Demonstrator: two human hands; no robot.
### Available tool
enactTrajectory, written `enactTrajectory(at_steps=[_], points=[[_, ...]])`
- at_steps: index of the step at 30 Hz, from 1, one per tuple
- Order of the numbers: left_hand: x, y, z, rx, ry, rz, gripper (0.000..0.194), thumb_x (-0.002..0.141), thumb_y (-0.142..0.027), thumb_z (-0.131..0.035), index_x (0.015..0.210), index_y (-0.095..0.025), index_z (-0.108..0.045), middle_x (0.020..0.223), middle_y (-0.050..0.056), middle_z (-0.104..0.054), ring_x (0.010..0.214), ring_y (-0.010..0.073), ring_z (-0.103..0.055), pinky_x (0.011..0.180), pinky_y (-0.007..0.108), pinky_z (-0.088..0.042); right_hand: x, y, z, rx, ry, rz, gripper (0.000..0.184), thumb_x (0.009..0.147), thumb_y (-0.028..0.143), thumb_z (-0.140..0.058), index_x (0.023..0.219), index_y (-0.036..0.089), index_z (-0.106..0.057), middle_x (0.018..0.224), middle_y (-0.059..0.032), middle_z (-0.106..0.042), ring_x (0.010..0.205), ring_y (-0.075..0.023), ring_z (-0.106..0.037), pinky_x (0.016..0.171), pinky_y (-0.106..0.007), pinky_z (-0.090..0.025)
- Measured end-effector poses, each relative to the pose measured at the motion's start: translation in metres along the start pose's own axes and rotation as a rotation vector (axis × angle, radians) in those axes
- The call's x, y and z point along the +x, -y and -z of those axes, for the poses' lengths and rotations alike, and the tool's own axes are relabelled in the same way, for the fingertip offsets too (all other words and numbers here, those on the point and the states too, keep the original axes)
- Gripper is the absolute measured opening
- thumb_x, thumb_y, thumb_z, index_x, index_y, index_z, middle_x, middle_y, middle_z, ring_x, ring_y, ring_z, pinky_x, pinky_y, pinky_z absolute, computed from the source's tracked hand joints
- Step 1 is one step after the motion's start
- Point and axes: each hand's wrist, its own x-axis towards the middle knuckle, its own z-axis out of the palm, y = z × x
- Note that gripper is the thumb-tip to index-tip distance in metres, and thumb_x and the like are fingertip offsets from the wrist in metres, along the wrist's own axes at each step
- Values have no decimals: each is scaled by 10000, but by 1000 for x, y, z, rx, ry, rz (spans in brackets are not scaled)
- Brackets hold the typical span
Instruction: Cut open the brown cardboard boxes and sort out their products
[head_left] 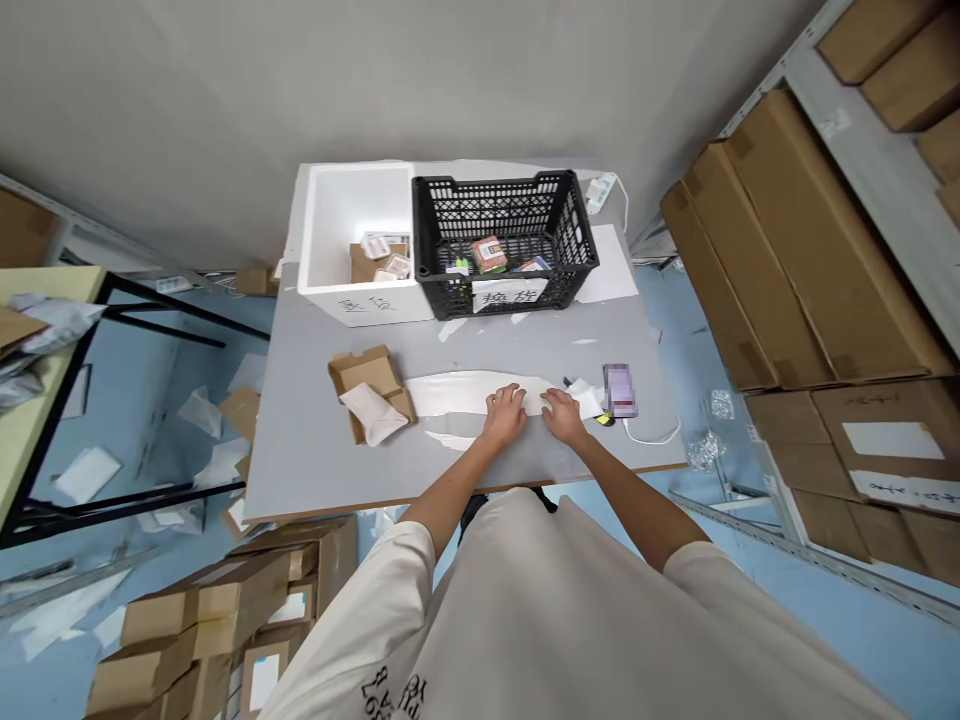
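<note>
A long strip of thin white wrapping sheet [446,393] lies across the grey table. My left hand [506,414] is on it near the middle, fingers bent over the sheet and closed on it. Just to the right, my right hand [564,416] has its bent fingers closed on the same sheet, pointing left. Whether anything lies under the fingers is hidden. Left of the strip is an open cardboard box [370,372] with a white wrapped packet [373,413] resting across it. Beyond my right hand lie a folded white piece [589,398] and a phone [620,390] with a cable.
At the table's back stand a white foam box [360,302] with small packs inside and a black plastic crate [499,297] holding colourful packs. A power strip [598,192] lies behind. Stacked cartons [795,240] fill the right; more boxes [225,600] stand lower left, beside a black-framed table [60,400].
</note>
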Motion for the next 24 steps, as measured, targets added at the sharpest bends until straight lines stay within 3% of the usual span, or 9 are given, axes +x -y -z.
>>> enactTrajectory(at_steps=[6, 11, 17, 24], points=[[40, -68, -60, -54, 91, -41, 438, 922, -210, -511, 1359, -228, -519, 1462, 107, -492, 1302, 305, -466, 1059, 464, -407, -19, -87, 24, -6, -45, -109, 467, 933, 264, -449, 1379, 204, -576, 1464, -122, -515, 1315, -307, -453, 1075, -452, -341], [64, -107, -103, -178, 176, -41, 402, 918, -205, -509, 1319, -197, -544, 1381, 113, -548, 1246, 273, -537, 1070, 416, -438, -27, -129, 36, 16, -75, -235, 471, 919, 242, -452, 1369, 182, -577, 1404, -142, -546, 1246, -311, -491, 1041, -450, -363], [75, -124, -133, -246, 229, 6, 470, 906, -182, -499, 1376, -166, -500, 1456, 146, -483, 1246, 287, -571, 1095, 424, -445, -26, -149, 39, 102, 4, -249, 451, 919, 228, -479, 1358, 213, -583, 1324, -116, -628, 1236, -303, -515, 1023, -434, -380], [72, -128, -136, -364, 167, 110, 612, 872, -139, -510, 1469, -196, -388, 1504, 163, -400, 1253, 296, -580, 1075, 450, -470, -21, -149, 38, 261, -16, -226, 355, 891, 259, -564, 1236, 222, -635, 1064, -56, -696, 994, -230, -626, 862, -330, -462]])
